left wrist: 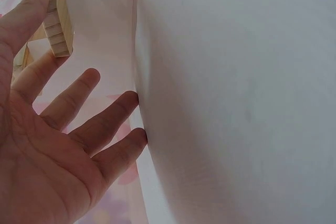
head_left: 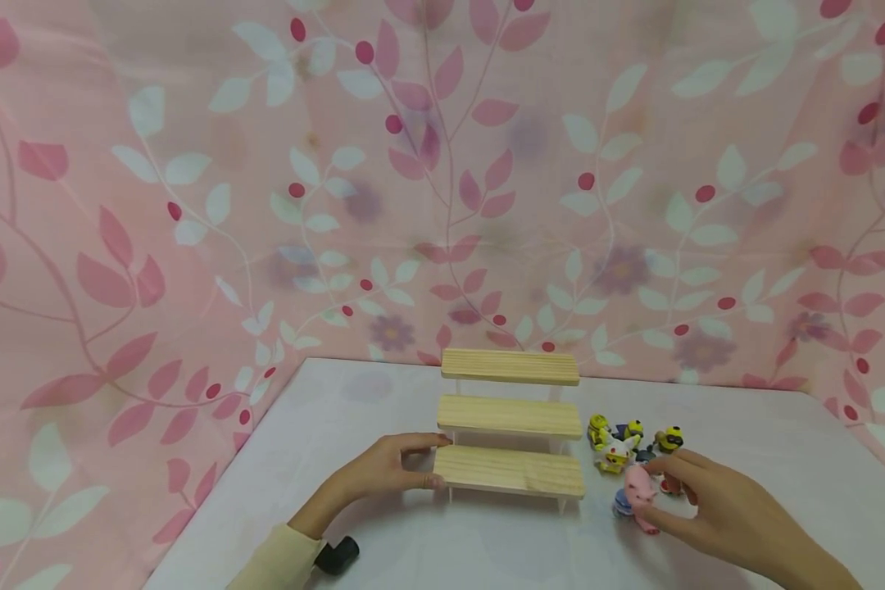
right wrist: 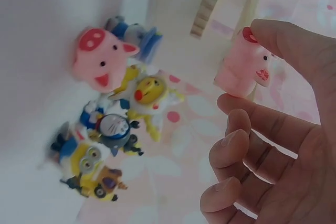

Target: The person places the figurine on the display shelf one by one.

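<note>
A three-tier wooden display stand (head_left: 509, 471) with pale boards stands on the white table. At the left end of its lowest board, my left hand (head_left: 383, 469) has the thumb at the front edge and the index finger at the back edge. The other left fingers (left wrist: 107, 116) spread out straight. Between thumb and index fingertip, my right hand (head_left: 730, 508) pinches a small pink pig figurine (right wrist: 239, 66), raised beside the stand. A second pink pig figurine (right wrist: 100, 59) is below it among the other toys. My remaining right fingers curl loosely, holding nothing.
Right of the stand, several small figures cluster: a white-and-yellow one (head_left: 615, 453), a yellow goggled one (head_left: 669, 438) and a blue-grey one (right wrist: 136, 38). A black object (head_left: 337, 555) lies near my left sleeve (head_left: 276, 561). Pink floral cloth (head_left: 442, 205) hangs behind the table.
</note>
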Tool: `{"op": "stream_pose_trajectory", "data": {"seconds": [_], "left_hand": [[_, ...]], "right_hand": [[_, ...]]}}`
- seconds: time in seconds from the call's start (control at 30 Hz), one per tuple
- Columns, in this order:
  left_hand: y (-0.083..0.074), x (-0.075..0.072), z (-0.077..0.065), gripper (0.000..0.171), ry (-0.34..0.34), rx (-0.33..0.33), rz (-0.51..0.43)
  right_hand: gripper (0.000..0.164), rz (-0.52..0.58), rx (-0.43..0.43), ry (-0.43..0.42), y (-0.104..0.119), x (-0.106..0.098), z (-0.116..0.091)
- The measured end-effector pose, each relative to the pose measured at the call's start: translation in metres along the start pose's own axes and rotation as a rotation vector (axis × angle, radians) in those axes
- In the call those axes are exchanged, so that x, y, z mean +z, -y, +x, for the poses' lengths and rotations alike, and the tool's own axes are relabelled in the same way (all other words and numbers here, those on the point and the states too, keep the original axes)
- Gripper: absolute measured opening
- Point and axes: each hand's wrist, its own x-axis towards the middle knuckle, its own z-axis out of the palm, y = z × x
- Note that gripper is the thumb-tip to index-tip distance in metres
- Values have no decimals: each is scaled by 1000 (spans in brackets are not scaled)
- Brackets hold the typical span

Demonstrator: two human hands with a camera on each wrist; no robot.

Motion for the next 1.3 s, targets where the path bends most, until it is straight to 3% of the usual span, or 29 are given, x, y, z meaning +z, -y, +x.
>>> {"op": "stream_pose_trajectory", "data": {"seconds": [0.33,0.6,0.87,1.13,1.3], "left_hand": [[-3,-1,0,60,-2,2,8],[-2,0,1,59,3,-18,7],[-1,-1,2,58,3,-27,4],[-2,-1,2,59,3,-37,6],[-2,-1,1,56,-1,-43,4]], "right_hand": [[33,55,-72,-64,20,8,18],[33,38,-112,-41,33,18,34],[38,55,-101,24,49,25,49],[41,158,-189,24,66,37,63],[42,185,-171,54,77,43,70]]}}
